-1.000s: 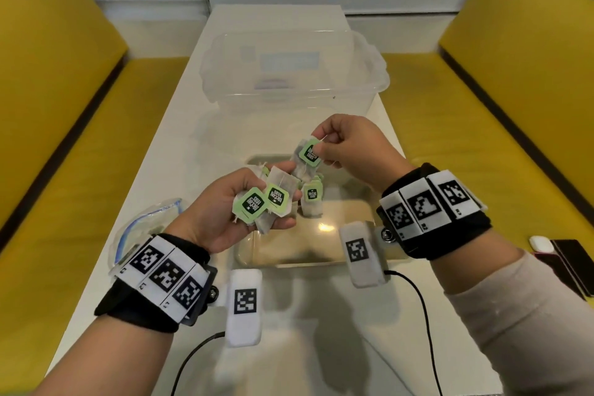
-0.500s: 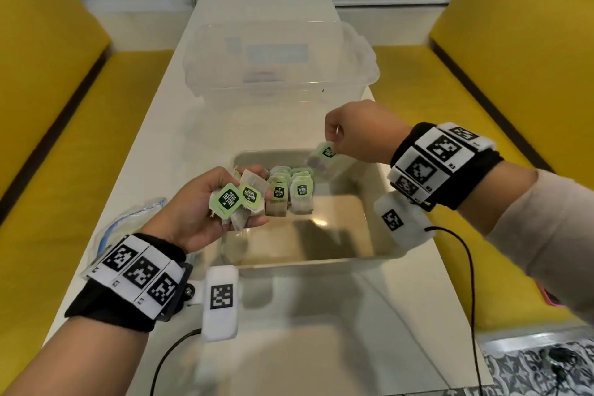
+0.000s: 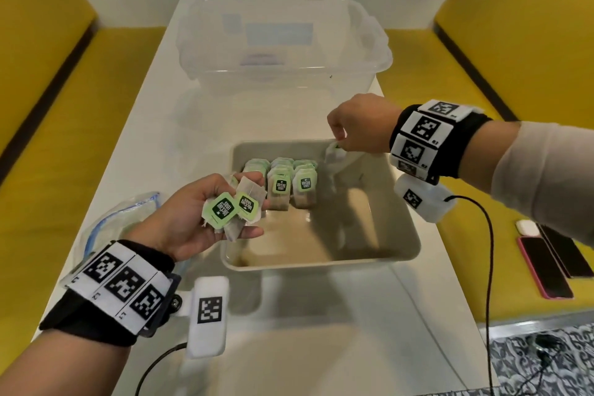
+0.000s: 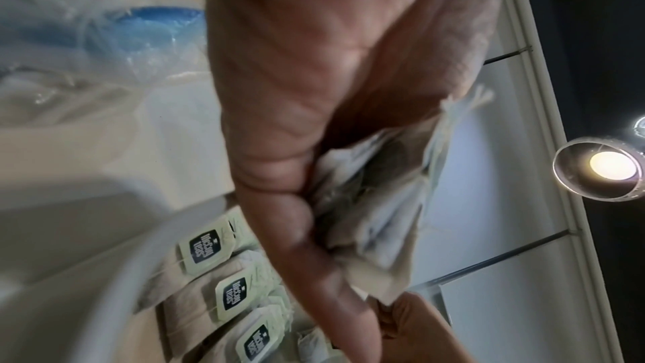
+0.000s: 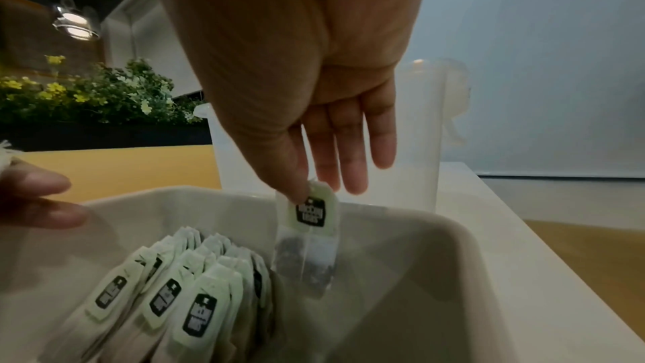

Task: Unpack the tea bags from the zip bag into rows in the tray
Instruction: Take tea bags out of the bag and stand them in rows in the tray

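Note:
A beige tray (image 3: 405, 247) lies on the white table, with three short rows of green-tagged tea bags (image 3: 291, 185) leaning at its far left. My right hand (image 3: 352, 130) hangs over the tray's far edge and pinches one tea bag (image 5: 310, 233) by its tag, the bag dangling just right of the rows (image 5: 181, 294). My left hand (image 3: 205, 219) hovers at the tray's left rim, palm up, gripping a small bunch of tea bags (image 3: 234, 206). In the left wrist view the bunch (image 4: 380, 203) is pressed under the thumb. The clear zip bag (image 3: 128, 219) lies left of that hand.
A clear plastic bin (image 3: 279, 42) stands behind the tray. Yellow benches flank the table. Two phones (image 3: 546, 267) and a small white case lie on the right bench. Wrist cables trail toward the table's near edge.
My right hand carried one tea bag from near the left hand to the far right of the rows and lowered it into the tray. The left hand stayed at the tray's left rim.

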### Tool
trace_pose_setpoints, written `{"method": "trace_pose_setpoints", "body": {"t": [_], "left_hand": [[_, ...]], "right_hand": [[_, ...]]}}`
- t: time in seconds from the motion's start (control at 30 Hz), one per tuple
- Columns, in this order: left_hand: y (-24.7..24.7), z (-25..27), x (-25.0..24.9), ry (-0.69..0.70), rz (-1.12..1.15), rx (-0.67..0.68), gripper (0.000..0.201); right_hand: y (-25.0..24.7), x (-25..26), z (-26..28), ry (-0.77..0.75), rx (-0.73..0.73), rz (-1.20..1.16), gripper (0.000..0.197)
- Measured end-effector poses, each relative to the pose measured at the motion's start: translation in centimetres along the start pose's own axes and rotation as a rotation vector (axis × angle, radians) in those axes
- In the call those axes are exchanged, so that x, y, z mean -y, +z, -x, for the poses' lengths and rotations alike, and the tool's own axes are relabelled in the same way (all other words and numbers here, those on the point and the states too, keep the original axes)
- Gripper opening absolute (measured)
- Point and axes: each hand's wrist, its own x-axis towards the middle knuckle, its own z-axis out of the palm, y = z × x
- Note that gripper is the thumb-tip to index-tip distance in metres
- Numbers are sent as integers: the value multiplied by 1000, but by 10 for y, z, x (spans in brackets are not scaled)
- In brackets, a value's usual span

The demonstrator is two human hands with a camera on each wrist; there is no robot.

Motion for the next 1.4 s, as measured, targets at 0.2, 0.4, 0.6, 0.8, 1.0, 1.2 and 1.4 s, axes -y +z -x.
{"method": "trace_pose_setpoints", "body": {"t": [0.2,0.4,0.6,0.8,1.0,1.2,1.4], "left_hand": [[-3,1,0,-2,10,18,88],[-6,0,1,-13,9,29,94],[-7,2,1,-5,10,40,87],[-5,2,1,-22,-12,16,94],[-5,1,0,-29,8,14,78],[-5,1,-1,-20,-2,6,77],[-2,1,-3,-11,19,-10,77]], "right_hand": [[10,-4,-11,-14,3,43,12],[22,-4,-23,-67,104,83,38],[26,1,-33,-94,152,180,38],[23,5,-38,-129,161,253,32],[22,11,-42,-163,182,279,29],[23,9,-42,-152,234,278,27],[17,8,-40,-124,251,267,41]]}}
